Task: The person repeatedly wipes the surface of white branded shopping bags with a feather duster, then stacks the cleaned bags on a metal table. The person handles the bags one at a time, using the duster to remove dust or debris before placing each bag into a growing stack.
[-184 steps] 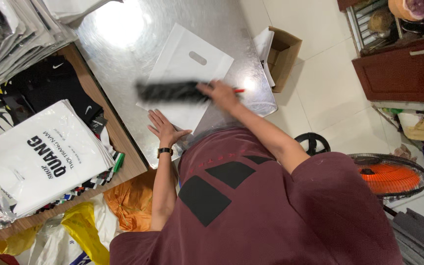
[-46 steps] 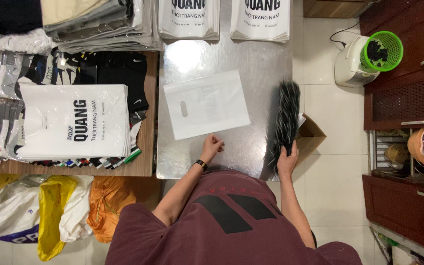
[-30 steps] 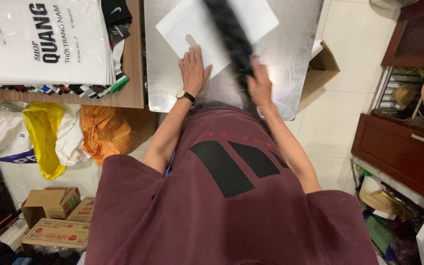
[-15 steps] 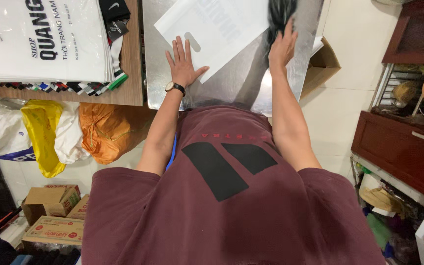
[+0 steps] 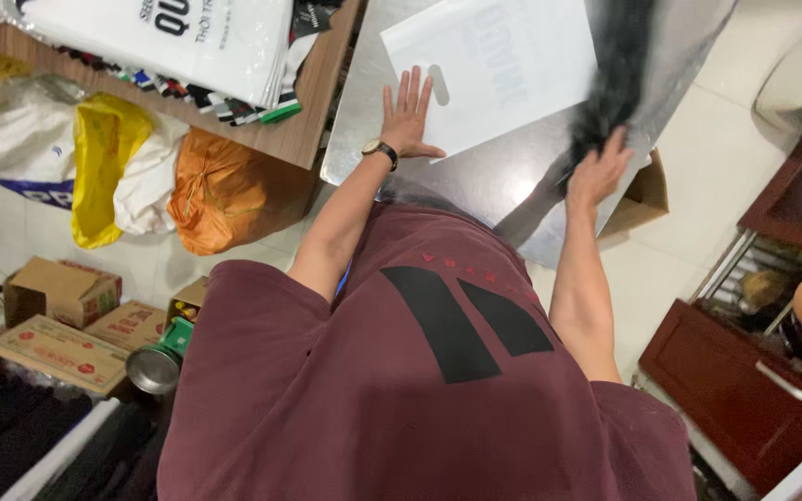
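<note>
now, left hand point(image 5: 407, 116): we press it flat, fingers spread wide, on the near edge of the white plastic bag point(image 5: 494, 70), just beside its cut-out handle.
right hand point(image 5: 598, 173): our fingers are curled around the near end of the dark folded garment point(image 5: 616, 70), which lies blurred along the bag's right side.
surface: both rest on the shiny metal table point(image 5: 475, 181).
doing it well: we judge the flat palm should pin the bag firmly, so it won't skate on the metal while the garment is handled.
caution: the table edge is close; we keep the garment fully supported.
</note>
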